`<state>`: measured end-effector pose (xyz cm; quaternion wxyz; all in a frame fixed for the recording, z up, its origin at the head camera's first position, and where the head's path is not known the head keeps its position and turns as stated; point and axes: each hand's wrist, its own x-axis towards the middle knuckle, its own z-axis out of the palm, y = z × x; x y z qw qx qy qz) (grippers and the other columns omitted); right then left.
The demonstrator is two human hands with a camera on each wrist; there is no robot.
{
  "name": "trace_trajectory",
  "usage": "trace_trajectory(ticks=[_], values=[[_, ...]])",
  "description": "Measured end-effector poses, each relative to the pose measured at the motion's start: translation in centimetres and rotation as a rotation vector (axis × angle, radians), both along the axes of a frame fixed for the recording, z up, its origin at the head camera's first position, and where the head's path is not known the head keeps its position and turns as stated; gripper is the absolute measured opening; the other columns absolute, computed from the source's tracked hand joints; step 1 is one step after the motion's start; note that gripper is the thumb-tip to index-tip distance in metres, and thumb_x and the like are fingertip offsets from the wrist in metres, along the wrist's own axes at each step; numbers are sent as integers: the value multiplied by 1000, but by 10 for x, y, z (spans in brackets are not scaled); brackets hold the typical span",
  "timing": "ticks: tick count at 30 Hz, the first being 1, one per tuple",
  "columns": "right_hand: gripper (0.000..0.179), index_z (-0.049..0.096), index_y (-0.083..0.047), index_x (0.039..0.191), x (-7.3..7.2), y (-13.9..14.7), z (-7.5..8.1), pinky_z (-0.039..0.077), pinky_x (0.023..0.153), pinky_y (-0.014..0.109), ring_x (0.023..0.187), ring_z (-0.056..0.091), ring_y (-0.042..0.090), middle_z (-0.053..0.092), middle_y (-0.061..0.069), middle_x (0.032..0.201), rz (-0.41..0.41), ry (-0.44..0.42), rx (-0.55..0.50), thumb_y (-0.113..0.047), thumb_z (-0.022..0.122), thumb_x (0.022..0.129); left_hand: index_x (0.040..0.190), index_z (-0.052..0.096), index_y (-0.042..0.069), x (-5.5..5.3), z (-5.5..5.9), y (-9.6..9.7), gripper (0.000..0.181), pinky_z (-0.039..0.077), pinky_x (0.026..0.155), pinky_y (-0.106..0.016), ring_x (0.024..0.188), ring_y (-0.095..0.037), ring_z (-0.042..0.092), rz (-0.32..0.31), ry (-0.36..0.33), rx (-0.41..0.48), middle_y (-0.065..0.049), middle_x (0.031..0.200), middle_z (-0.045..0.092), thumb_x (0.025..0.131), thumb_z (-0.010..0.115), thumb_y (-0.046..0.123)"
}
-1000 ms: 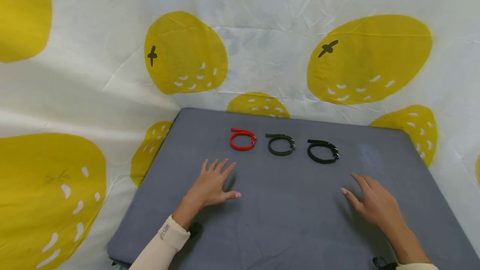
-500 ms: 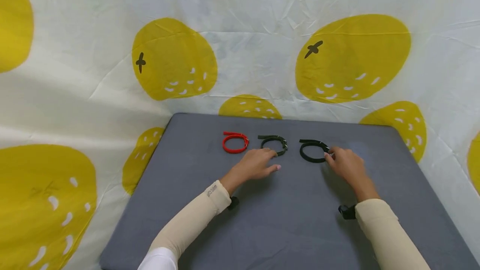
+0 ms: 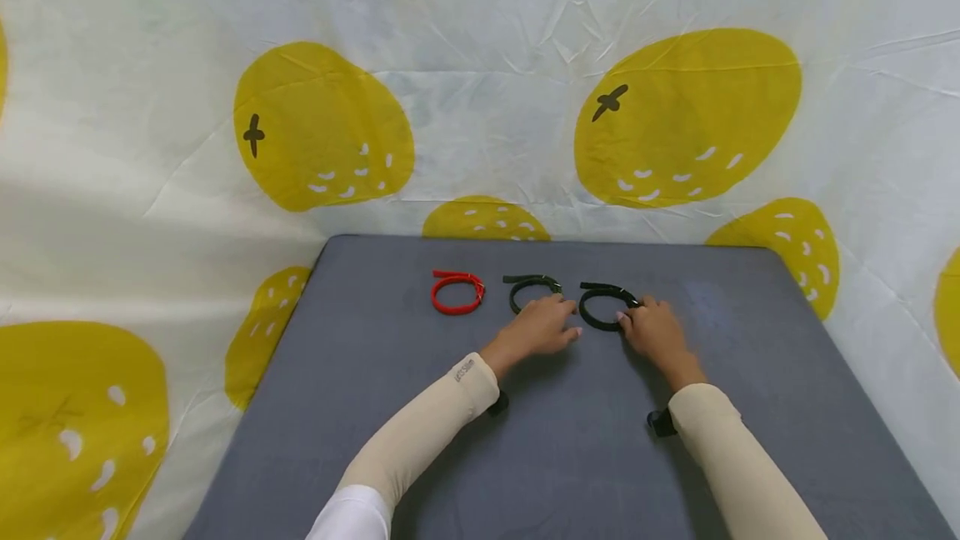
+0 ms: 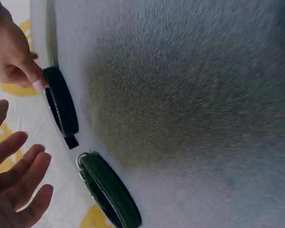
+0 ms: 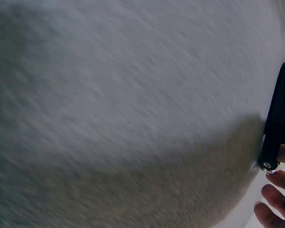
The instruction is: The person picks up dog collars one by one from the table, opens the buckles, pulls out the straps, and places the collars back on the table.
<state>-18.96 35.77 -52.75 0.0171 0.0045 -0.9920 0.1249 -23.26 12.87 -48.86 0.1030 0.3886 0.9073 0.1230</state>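
Three buckled collars lie coiled in a row on the grey table (image 3: 525, 457): a red collar (image 3: 453, 311), a dark green collar (image 3: 517, 279) and a black collar (image 3: 592, 285). At the buckle side of the black one, my right hand (image 3: 658, 336) pinches the band with thumb and fingers; the left wrist view shows that thumb on the black collar (image 4: 64, 102). My left hand (image 3: 540, 326) hovers over the near right part of the green collar, hiding some of it. Its fingers (image 4: 26, 175) are spread and hold nothing, apart from the green collar (image 4: 111, 190).
Behind and left of the table hangs a white cloth (image 3: 480, 132) printed with large yellow fruit. The collars sit near the table's back edge. Both forearms wear cream sleeves (image 3: 420, 423), with a dark strap device under each wrist.
Both hands have reached forward and inward from near the table's middle. The right hand has come to the black collar and pinches it; that collar sits slightly closer to the green one.
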Motion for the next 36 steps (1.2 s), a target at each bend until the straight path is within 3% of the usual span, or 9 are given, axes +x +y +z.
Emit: trace_trajectory(ticks=[2, 7, 13, 20, 27, 32, 36], values=[[32, 75, 6, 88, 2, -7, 1, 47, 77, 59, 88, 56, 48, 61, 28, 98, 14, 50, -29, -22, 63, 99, 136, 59, 16, -3, -2, 6, 42, 51, 97, -40, 116, -20, 61, 7, 31, 13, -3, 131, 60, 102, 57, 40], [28, 68, 0, 67, 0, -18, 10, 50, 66, 49, 75, 59, 37, 61, 18, 86, 87, 55, -65, -13, 73, 91, 137, 57, 17, -8, -10, 26, 41, 52, 92, -34, 114, -20, 59, 23, 168, -24, -4, 129, 59, 102, 58, 38], [25, 63, -2, 62, 1, -24, 4, 51, 61, 47, 65, 59, 32, 58, 15, 76, 182, 129, -38, -5, 78, 82, 120, 63, 17, -3, -18, 44, 26, 53, 89, -33, 106, -20, 60, 61, 307, -156, -3, 117, 62, 101, 58, 34], [30, 53, -6, 72, 5, -32, -2, 43, 55, 39, 61, 51, 23, 52, 8, 69, 138, 90, -66, -6, 80, 82, 108, 71, 19, -1, -28, 51, 18, 53, 86, -32, 100, -19, 64, 93, 347, -225, -1, 107, 69, 102, 55, 26], [26, 55, -1, 92, 12, -37, -3, 48, 58, 45, 66, 60, 30, 61, 12, 76, 77, 76, -103, -5, 79, 84, 96, 76, 22, 2, -35, 52, 21, 51, 79, -31, 90, -19, 62, 102, 415, -230, -2, 98, 71, 102, 56, 22], [35, 61, 7, 112, 17, -40, 2, 54, 64, 49, 72, 65, 33, 67, 15, 82, 102, 57, -90, -6, 79, 85, 94, 77, 21, 10, -31, 46, 25, 54, 78, -30, 86, -18, 60, 82, 480, -232, -2, 94, 70, 104, 55, 22], [31, 66, 9, 112, 26, -42, 19, 55, 66, 46, 73, 66, 29, 69, 14, 82, 125, -11, -134, -7, 75, 87, 94, 74, 19, 21, -19, 38, 22, 55, 70, -28, 80, -18, 62, 48, 476, -190, -3, 91, 67, 104, 55, 22]])
